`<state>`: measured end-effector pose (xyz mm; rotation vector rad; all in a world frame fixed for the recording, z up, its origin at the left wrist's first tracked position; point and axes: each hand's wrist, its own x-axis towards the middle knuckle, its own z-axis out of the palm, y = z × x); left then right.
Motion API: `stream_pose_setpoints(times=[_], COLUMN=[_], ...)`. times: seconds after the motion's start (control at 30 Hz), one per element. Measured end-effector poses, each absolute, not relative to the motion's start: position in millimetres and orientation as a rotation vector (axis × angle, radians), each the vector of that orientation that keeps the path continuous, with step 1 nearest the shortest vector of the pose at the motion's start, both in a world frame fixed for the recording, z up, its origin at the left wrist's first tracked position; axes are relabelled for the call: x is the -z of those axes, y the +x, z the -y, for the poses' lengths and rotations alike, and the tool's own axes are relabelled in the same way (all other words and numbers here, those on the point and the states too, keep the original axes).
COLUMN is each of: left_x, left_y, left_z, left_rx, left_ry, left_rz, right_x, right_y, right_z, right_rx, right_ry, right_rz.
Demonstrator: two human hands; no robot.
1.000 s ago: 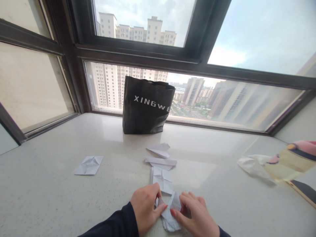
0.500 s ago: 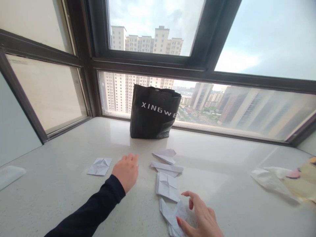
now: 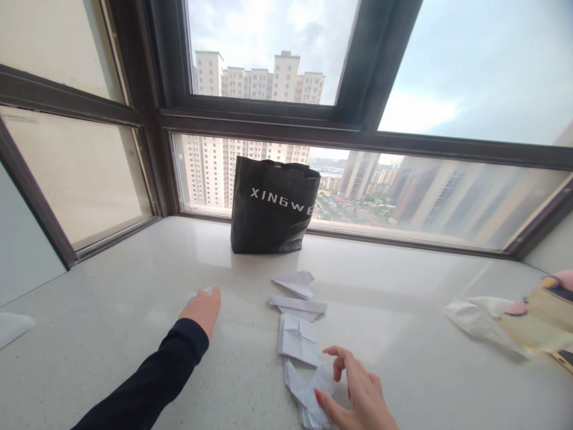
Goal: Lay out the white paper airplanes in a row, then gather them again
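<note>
My left hand (image 3: 202,312) is over a folded white paper square (image 3: 193,296), its fingers curled onto it. Most of that square is hidden under the hand, and only a pale edge shows past the fingers. My right hand (image 3: 356,388) is held with thumb and fingers apart beside a pile of folded papers (image 3: 302,385), the thumb tip over its right side. Just beyond lies a stack of folded paper squares (image 3: 299,339) with crossing creases. Farther back are a long folded paper strip (image 3: 298,306) and a paper plane (image 3: 295,282).
A black bag (image 3: 273,209) with white lettering stands at the back against the window (image 3: 250,71). To the right are a crumpled white wrapper (image 3: 481,322) and a yellow item (image 3: 537,316). A white object (image 3: 15,327) lies at the left edge of the white counter (image 3: 389,298).
My left hand has moved left onto the lone folded paper square and taken hold of it. My right hand stays by the pile. The view has shifted slightly.
</note>
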<state>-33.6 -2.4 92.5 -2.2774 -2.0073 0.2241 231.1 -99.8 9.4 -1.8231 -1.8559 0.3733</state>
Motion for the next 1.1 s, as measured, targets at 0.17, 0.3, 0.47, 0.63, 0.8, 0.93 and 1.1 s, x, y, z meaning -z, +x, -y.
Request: stream_pose_setpoints(times=[0.17, 0.3, 0.47, 0.63, 0.8, 0.93, 1.1], left_x=[-98, -74, -69, -73, -58, -51, -54], left_y=[29, 64, 65, 50, 34, 28, 36], left_z=[53, 80, 72, 56, 32, 22, 25], left_rx=[0.484, 0.941, 1.220, 1.577, 1.622, 1.508, 1.709], left_ry=[-2.646, -2.756, -3.171, -3.200, -3.088, -3.161, -3.315], left_rz=[1.319, 0.608, 0.614, 0.770, 0.958, 1.091, 1.306], right_x=[-25, -48, -76, -77, -54, -51, -66], right_y=[225, 218, 205, 204, 225, 236, 232], right_z=[99, 92, 80, 59, 33, 27, 30], right_rx=[-0.395, -0.747, -1.011, -1.097, -1.125, -1.272, -1.452], right_ry=[-1.635, -1.393, -1.209, -1.095, -1.271, -1.262, -1.133], right_rz=[1.663, 1.460, 1.347, 1.392, 1.329, 1.416, 1.722])
